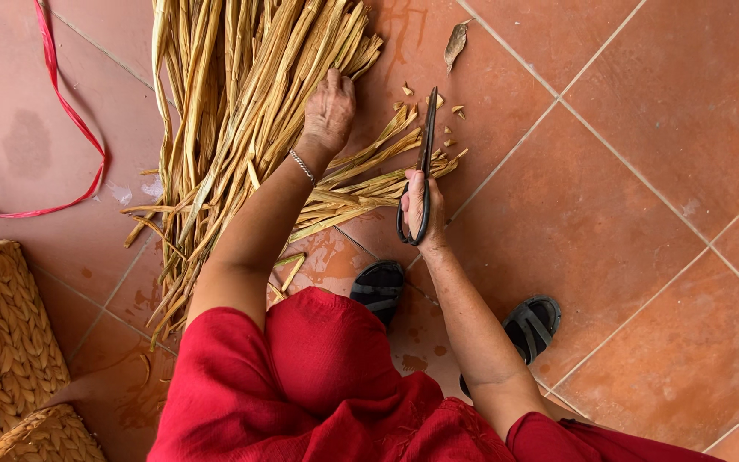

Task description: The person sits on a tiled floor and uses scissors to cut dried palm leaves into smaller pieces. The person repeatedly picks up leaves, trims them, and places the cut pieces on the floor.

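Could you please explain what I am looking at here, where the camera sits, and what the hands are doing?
There is no machine here: this is one picture from a camera worn on a person's head, looking straight down at their own arms, red clothing and sandalled feet on a terracotta tile floor. The left hand presses on a big bundle of dried plant strips lying on the floor. The right hand grips the handles of long dark scissors, whose blades point away along the strip ends. Small cut-off bits lie beside the blades. A red ribbon lies to the left, and woven baskets sit at the lower left corner.
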Available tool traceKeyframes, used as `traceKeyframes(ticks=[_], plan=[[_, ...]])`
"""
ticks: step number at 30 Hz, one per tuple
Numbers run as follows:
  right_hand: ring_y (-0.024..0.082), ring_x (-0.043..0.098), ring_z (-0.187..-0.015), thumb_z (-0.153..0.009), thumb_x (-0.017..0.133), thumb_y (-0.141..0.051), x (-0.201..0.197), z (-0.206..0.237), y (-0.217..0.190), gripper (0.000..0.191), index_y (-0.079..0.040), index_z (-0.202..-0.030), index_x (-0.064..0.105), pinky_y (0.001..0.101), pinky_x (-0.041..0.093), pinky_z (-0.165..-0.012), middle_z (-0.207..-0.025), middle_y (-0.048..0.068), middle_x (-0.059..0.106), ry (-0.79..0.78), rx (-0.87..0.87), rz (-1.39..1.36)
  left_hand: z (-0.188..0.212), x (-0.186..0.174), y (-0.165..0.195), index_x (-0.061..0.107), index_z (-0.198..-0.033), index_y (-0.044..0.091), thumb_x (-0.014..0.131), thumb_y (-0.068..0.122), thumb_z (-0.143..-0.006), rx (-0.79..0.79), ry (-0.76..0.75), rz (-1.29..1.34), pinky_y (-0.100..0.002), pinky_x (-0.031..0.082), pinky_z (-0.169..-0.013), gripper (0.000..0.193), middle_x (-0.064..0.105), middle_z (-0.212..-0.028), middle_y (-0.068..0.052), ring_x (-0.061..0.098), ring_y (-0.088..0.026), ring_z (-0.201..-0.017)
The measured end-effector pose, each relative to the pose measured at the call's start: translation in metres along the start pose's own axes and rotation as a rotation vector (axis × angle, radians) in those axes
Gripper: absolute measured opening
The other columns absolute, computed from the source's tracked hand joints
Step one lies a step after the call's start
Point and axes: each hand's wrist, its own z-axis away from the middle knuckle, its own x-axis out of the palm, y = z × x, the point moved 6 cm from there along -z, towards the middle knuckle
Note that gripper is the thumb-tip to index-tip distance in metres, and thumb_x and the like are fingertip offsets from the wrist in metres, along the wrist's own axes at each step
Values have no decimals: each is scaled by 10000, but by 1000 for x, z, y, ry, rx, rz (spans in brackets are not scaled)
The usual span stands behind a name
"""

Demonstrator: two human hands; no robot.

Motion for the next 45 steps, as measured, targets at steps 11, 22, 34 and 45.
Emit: traceKeyframes(ticks=[11,22,34,45], plan=[[54,494,-548,-1052,355,-600,8,-7,0,732,14,-1393,562,231,448,-509,-700,-15,570,-113,24,79,31,-6,1,708,-1113,110,661,162,-966,-139,-157,1045,-321,615,-761,163,741,-941,-75,711,-153,-798],[44,485,-596,-1069,345,-578,8,-15,-9,715,5,-1444,517,219,452,-557,-747,-20,568,-146,-14,4,48,-9,7,678,-1041,67,684,182,-975,-150,-228,1154,-334,558,-917,133,733,-964,-73,703,-155,-948],[63,512,-591,-1086,389,-560,7,-6,-18,622,-10,-1205,655,240,452,-532,-655,-26,501,-32,-141,125,49,-7,13,692,-1018,63,706,169,-939,-112,-194,1153,-337,575,-863,133,748,-924,-73,721,-170,-899],[49,466,-572,-1076,493,-497,-5,-12,-5,534,8,-1157,647,227,399,-479,-658,-41,457,68,-83,-124,21,9,-1,674,-1063,52,615,50,-1035,104,-36,327,-321,581,-827,66,652,-1073,-177,663,-236,-925]])
